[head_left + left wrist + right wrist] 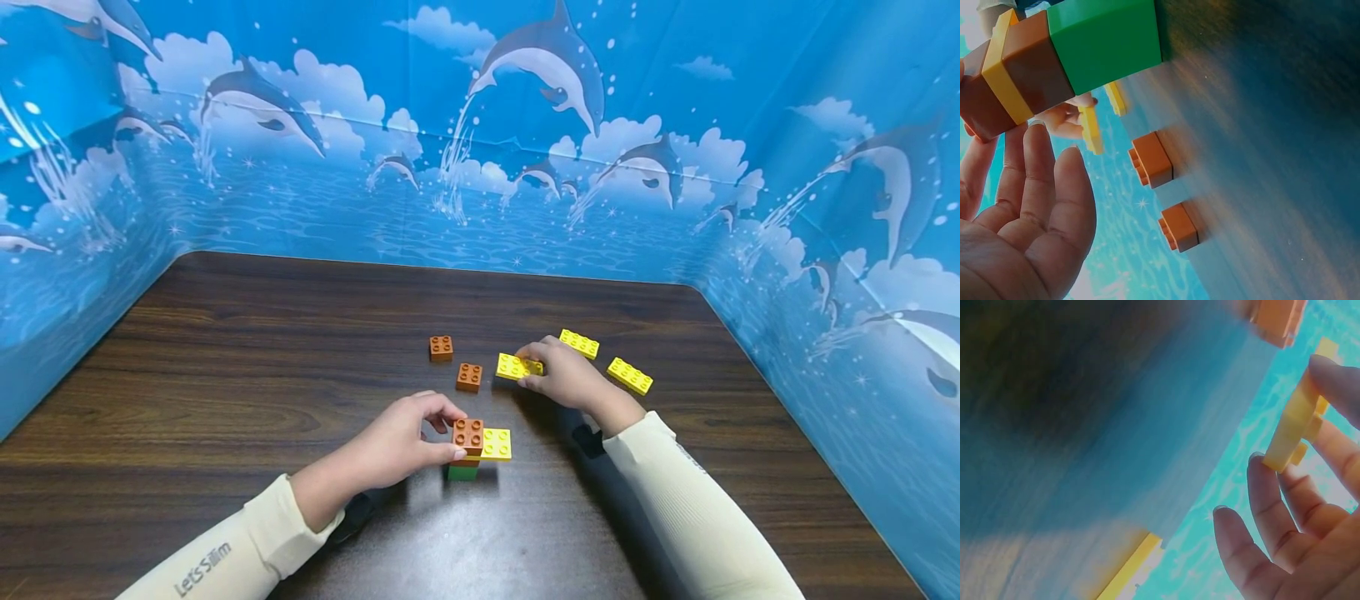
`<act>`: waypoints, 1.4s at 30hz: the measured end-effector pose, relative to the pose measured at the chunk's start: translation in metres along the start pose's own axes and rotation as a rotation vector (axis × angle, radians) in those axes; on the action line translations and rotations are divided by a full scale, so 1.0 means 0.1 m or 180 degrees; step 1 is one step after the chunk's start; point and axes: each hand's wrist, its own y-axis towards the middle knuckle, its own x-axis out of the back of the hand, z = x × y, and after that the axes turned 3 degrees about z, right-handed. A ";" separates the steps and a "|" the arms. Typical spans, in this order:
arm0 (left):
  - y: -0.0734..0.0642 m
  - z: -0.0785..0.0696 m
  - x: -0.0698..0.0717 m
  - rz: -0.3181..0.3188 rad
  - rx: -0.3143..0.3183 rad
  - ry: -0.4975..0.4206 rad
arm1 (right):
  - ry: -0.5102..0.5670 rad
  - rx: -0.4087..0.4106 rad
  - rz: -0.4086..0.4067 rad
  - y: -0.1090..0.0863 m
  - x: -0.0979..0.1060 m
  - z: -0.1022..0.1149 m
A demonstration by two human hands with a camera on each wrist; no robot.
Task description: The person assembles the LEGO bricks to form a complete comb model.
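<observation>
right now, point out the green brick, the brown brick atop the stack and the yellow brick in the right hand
Green brick (1109,45), left wrist view, side face
Top brown brick (468,435), head view, studded top
Held yellow brick (511,367), head view, studded top

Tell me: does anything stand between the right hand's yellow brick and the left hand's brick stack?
Nothing visible stands between the held yellow studded brick and the brick stack; the nearer loose brown brick lies left of that path.

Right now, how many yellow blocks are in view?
4: one block in the right hand, a second and third on the table, a fourth in the stack.
</observation>
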 end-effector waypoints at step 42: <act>0.01 0.03 0.01 0.0074 -0.0044 -0.0061 | 0.0382 0.0737 -0.0327 -0.67 -0.02 0.41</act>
